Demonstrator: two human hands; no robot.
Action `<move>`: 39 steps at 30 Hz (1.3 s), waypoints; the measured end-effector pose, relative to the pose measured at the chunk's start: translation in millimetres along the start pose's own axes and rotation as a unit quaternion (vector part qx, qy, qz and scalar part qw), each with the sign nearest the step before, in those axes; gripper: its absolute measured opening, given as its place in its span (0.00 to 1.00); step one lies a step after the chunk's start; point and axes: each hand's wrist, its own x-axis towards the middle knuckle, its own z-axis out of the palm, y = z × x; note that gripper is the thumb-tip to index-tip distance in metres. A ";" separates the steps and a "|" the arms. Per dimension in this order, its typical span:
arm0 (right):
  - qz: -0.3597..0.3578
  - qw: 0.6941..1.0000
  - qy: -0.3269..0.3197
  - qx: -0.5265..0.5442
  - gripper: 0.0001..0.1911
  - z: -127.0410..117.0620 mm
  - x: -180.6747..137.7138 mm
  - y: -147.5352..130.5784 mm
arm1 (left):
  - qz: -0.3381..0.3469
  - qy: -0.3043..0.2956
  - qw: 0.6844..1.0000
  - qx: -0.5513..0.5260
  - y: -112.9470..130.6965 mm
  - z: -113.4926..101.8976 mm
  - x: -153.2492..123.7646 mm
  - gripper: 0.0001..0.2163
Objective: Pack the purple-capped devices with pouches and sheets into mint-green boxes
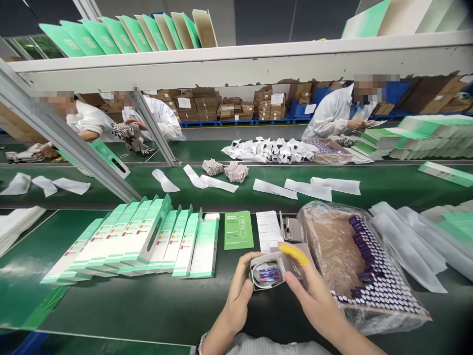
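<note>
A small white box (253, 279), its end standing open toward me, is between my hands. Inside lie batteries (269, 274) with blue-purple wraps and a pale looped cord or strap beside them. My left hand (238, 291) grips the box's left side, thumb in front. On the opposite side, my right hand (314, 288) has its thumb at the box's edge and its index finger, in a yellow finger cover (294, 253), over the top corner. Right of my hands sits a plastic-lined carton (325, 236) with many upright batteries (384, 286).
Green-and-white boxes (148, 236) lie in overlapping rows at left. A green booklet (238, 230), a white printed sheet (268, 229) and white sleeves (410, 241) lie near the carton. Beyond, a green conveyor (266, 201) carries sleeves and bundled cords; co-workers (330, 111) sit opposite. A shelf (240, 64) crosses overhead.
</note>
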 end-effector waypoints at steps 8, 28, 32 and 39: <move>0.134 0.934 0.011 0.332 0.18 37.5 7.1 0.9 | 0.087 0.068 0.986 0.124 -3.8 22.2 6.7 0.13; -0.162 0.979 -0.120 0.010 0.11 -11.5 26.3 2.8 | 0.166 0.038 0.965 0.199 9.4 -1.7 8.4 0.07; -0.113 0.986 -0.116 0.036 0.09 -12.5 23.2 -4.7 | 0.129 0.040 0.973 0.188 12.9 -2.3 7.0 0.05; -0.105 0.987 -0.121 0.024 0.11 -12.0 18.3 -8.7 | 0.214 -0.033 0.938 0.269 15.7 -8.8 9.0 0.10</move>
